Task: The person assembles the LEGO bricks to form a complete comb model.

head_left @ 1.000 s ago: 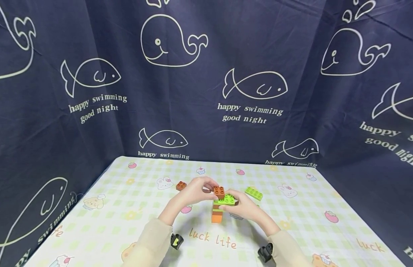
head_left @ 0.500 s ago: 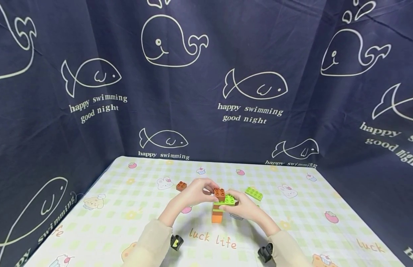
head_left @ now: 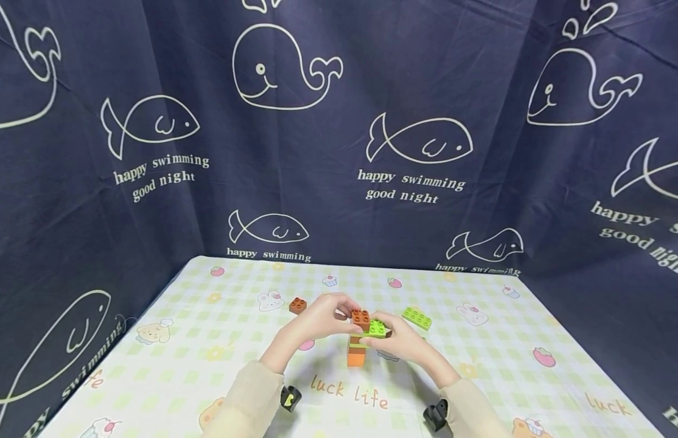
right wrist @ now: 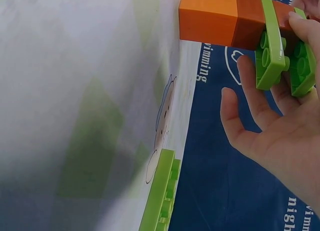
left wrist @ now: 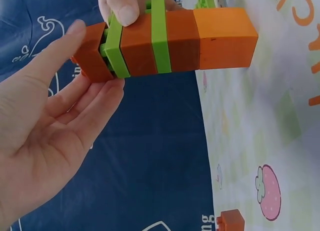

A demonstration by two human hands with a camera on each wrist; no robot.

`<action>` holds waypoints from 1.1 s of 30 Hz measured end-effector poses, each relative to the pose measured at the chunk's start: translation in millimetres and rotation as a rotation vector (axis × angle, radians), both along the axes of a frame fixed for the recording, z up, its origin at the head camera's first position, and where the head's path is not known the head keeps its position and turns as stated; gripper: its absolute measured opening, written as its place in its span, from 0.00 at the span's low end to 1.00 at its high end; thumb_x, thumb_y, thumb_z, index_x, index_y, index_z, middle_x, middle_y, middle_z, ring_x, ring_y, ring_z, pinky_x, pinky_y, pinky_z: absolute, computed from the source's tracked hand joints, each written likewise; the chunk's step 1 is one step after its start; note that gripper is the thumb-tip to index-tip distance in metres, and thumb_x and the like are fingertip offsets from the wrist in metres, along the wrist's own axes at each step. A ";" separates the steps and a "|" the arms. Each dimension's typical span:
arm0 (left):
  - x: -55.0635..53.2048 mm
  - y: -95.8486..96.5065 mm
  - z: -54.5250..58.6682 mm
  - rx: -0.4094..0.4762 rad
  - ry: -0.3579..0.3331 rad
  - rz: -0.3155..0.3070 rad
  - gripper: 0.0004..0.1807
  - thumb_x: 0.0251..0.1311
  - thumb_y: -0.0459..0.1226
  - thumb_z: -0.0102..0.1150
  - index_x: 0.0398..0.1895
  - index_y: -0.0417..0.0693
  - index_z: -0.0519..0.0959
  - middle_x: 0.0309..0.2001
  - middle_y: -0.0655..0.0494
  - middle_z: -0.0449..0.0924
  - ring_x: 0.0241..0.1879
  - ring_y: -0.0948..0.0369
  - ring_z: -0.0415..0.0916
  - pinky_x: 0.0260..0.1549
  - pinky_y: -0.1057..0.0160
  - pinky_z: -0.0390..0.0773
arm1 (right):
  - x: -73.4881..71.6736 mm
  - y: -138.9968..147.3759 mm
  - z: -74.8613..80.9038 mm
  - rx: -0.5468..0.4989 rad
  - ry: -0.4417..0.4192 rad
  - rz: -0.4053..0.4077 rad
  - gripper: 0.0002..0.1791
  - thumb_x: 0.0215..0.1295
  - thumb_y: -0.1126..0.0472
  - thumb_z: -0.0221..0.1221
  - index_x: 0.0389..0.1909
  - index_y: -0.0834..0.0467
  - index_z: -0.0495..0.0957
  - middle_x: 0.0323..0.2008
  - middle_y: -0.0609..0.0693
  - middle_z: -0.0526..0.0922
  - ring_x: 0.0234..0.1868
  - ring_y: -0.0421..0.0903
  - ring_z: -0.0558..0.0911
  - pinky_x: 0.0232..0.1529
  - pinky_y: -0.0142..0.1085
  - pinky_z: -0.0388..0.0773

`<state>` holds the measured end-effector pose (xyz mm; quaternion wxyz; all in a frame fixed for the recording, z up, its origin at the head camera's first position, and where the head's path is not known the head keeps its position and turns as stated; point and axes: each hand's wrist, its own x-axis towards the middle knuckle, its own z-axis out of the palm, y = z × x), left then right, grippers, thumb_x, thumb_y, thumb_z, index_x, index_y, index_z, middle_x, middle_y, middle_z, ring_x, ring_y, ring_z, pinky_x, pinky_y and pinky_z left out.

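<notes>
A brown toy brick point(head_left: 361, 320) at the top of a small tower is pinched between the thumb and fingers of my left hand point(head_left: 321, 317). In the left wrist view this brick point(left wrist: 94, 51) sits slightly tilted over the upper green plate point(left wrist: 116, 48), whose studs show in a narrow gap. Below come a brown brick point(left wrist: 137, 46), another green plate point(left wrist: 160, 36), another brown brick point(left wrist: 182, 41) and the orange base brick point(left wrist: 227, 38). My right hand point(head_left: 400, 338) grips the tower's upper part from the right, thumb on the upper layers. Both green plates overhang toward its palm point(right wrist: 285, 136).
On the checked tablecloth point(head_left: 350, 420), a loose brown brick point(head_left: 297, 305) lies to the left and a loose green plate point(head_left: 417, 317) lies behind my right hand. A dark blue curtain point(head_left: 328, 152) hangs behind the table.
The brown brick in my left hand has come down slightly and a little to the right, closer onto the green plate. My right hand has stayed in place on the tower.
</notes>
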<state>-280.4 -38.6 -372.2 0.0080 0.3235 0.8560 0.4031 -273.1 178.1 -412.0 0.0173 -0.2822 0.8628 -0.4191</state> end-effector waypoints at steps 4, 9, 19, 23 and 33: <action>0.5 1.2 -0.9 -0.005 0.012 0.015 0.18 0.49 0.44 0.70 0.43 0.48 0.80 0.40 0.59 0.81 0.40 0.65 0.78 0.41 0.73 0.78 | 1.9 -0.5 0.8 0.003 0.013 0.008 0.19 0.59 0.50 0.63 0.50 0.52 0.77 0.47 0.49 0.80 0.43 0.39 0.76 0.41 0.30 0.77; 0.4 1.7 -3.1 -0.001 0.030 0.014 0.17 0.49 0.42 0.70 0.41 0.48 0.80 0.40 0.59 0.81 0.39 0.66 0.78 0.41 0.73 0.78 | 1.9 -0.9 0.6 0.008 0.015 0.000 0.20 0.59 0.50 0.63 0.50 0.52 0.77 0.47 0.48 0.80 0.44 0.39 0.76 0.41 0.30 0.77; 2.3 0.8 -4.6 0.000 0.066 0.008 0.16 0.50 0.43 0.69 0.41 0.50 0.79 0.40 0.60 0.80 0.40 0.64 0.77 0.46 0.69 0.78 | -0.7 -1.0 -1.3 0.003 0.008 -0.010 0.18 0.58 0.49 0.63 0.49 0.47 0.77 0.45 0.44 0.80 0.42 0.39 0.76 0.40 0.33 0.78; 2.4 1.0 -4.3 -0.006 0.069 0.006 0.16 0.50 0.42 0.69 0.41 0.49 0.79 0.40 0.60 0.80 0.40 0.63 0.77 0.48 0.68 0.77 | -0.9 -0.6 -1.2 0.009 0.009 -0.011 0.18 0.58 0.49 0.63 0.50 0.48 0.77 0.46 0.45 0.80 0.43 0.40 0.76 0.41 0.34 0.78; -0.3 2.6 -6.5 -0.016 0.094 -0.008 0.15 0.51 0.41 0.68 0.41 0.47 0.78 0.40 0.57 0.79 0.40 0.63 0.77 0.50 0.62 0.78 | -0.6 0.4 -1.0 0.004 0.014 -0.015 0.17 0.58 0.50 0.63 0.48 0.49 0.77 0.43 0.46 0.80 0.42 0.39 0.76 0.40 0.30 0.76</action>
